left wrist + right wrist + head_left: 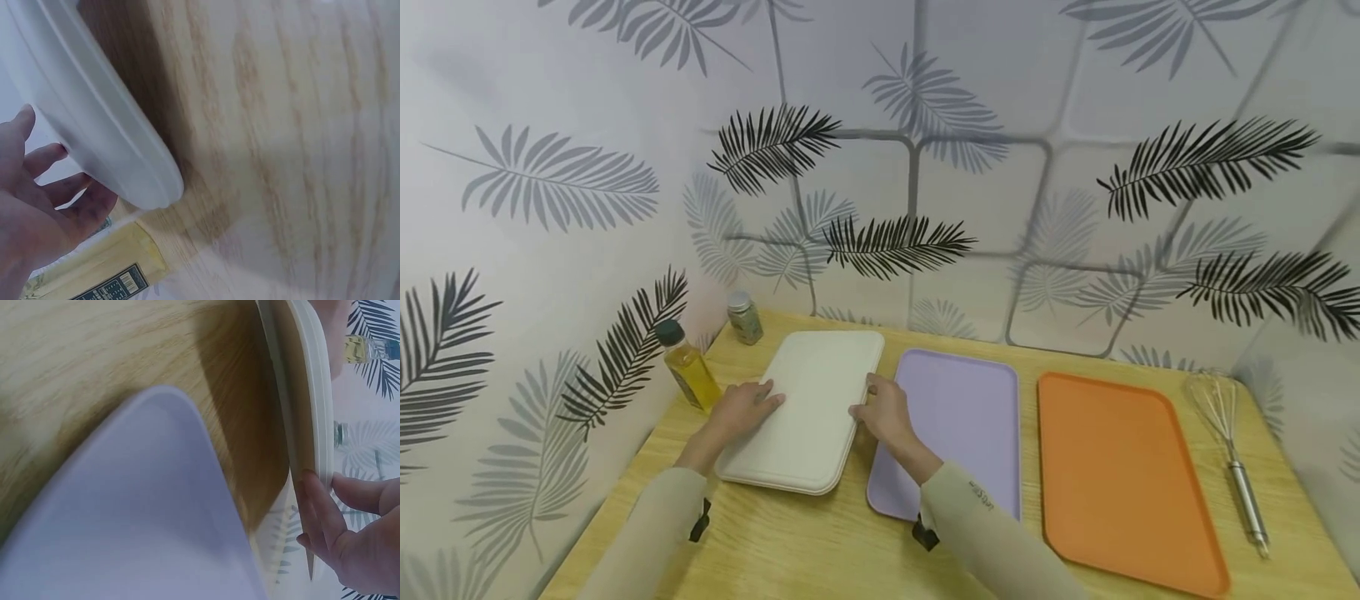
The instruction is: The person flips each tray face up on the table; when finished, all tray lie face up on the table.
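Observation:
A white rectangular tray (811, 408) with rounded corners is held between both hands, its smooth flat face up. My left hand (739, 414) grips its left edge, thumb over the top and fingers at the side and under the rim (112, 119). On the opposite edge my right hand (883, 408) pinches the rim, thumb above and fingers beneath; the right wrist view shows that edge (319, 394) raised over the wooden table. Just right of it lies a lilac tray (958, 408), partly covered by the right forearm.
Beyond the left hand stand an oil bottle (691, 367) with a dark cap and a small jar (745, 318). An orange tray (1112, 475) lies on the right of the wooden table (775, 550), with a whisk (1240, 479) beside it. Patterned walls rise behind and at both sides.

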Motion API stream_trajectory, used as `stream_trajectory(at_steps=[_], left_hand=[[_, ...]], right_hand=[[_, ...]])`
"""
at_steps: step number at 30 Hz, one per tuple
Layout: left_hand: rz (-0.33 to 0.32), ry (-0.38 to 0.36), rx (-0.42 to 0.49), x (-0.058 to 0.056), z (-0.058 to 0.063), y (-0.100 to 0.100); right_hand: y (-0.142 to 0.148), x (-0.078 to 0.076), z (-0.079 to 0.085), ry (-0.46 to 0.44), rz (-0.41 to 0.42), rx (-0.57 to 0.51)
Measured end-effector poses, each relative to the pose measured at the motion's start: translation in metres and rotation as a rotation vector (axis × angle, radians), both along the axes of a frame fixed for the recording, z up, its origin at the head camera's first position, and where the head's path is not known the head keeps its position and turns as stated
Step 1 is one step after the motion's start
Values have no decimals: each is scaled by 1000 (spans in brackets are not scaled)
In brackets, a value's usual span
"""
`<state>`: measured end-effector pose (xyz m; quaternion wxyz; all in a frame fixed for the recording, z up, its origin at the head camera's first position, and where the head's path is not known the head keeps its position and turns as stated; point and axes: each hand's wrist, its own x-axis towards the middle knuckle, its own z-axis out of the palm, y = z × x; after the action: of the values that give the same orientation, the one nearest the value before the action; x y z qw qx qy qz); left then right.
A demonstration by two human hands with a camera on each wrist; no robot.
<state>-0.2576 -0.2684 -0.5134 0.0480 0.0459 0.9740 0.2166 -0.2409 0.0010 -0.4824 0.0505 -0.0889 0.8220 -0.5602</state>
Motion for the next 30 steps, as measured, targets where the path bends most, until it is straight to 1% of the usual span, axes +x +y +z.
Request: stream_trajectory(at_steps=[4,6,8,11,13,15,19,22,25,30], left_hand=[[1,-9,-9,1,-5,-1],[5,-21,-10,1,-7,-1],[0,-20,-5,2,-8,-1],[-12,-6,39,5,-7,-1],[-36,16,51,8,-6,-2],[-58,33,58,13,-4,-2],[-91,55,44,24,-2,-3],[-94,44,51,33,0,-5],[-101,18,51,45,1,-6],[-173,10,32,64,3,-8]], right_hand=[[1,-1,4,-72,31,-90],[1,-1,6,-90,33,-109],[2,-1,8,-96,38,-119],[2,-2,10,-97,40,-132],[2,-3,11,-99,38,-137],[3,-3,13,-104,39,-136],[3,-5,16,-98,41,-95],[4,-8,19,-103,39,-67],[5,-9,23,-117,43,-65],[7,-11,28,-128,47,-67]])
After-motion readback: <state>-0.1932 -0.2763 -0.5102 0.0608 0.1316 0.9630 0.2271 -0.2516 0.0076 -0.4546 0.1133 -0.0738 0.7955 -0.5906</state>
